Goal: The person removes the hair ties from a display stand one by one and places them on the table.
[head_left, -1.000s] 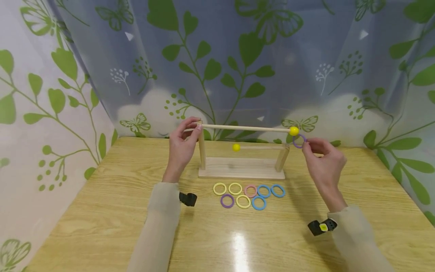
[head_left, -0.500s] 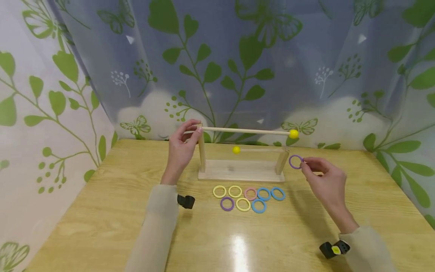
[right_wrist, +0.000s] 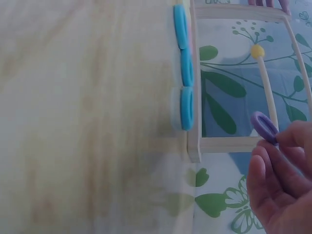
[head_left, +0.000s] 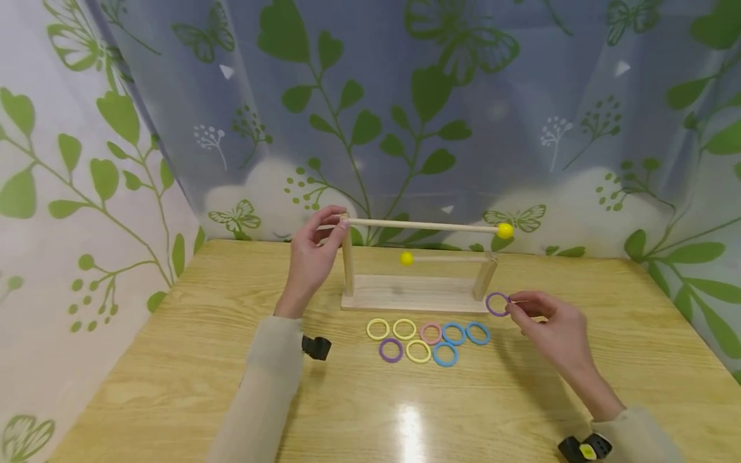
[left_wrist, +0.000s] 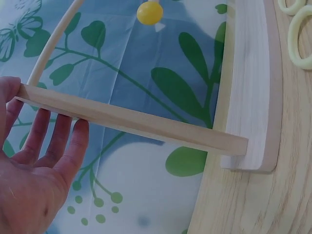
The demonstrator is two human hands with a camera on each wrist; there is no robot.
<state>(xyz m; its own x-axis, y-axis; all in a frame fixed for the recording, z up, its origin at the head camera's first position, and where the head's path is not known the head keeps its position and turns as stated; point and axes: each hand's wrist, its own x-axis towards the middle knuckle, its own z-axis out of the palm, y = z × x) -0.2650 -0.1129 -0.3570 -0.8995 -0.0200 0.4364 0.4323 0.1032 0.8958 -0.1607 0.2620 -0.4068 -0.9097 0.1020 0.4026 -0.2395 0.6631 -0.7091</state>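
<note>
My left hand grips the top of the tall left post of a wooden stand, thumb on the front and fingers behind. In the left wrist view its fingertips touch the post. From that post a long rod reaches right and ends in a yellow ball. A shorter rod runs left from the low right post to another yellow ball. My right hand pinches a purple ring between thumb and fingers, just right of the stand's base. Neither rod carries a ring.
Several loose rings lie on the wooden table in front of the stand: yellow rings, a pink ring, blue rings and a second purple ring. A leaf-patterned curtain hangs behind the table.
My right hand has lowered the purple ring from beside the upper rod's ball, down and slightly left to near the stand's base. The left hand keeps its grip on the post.
</note>
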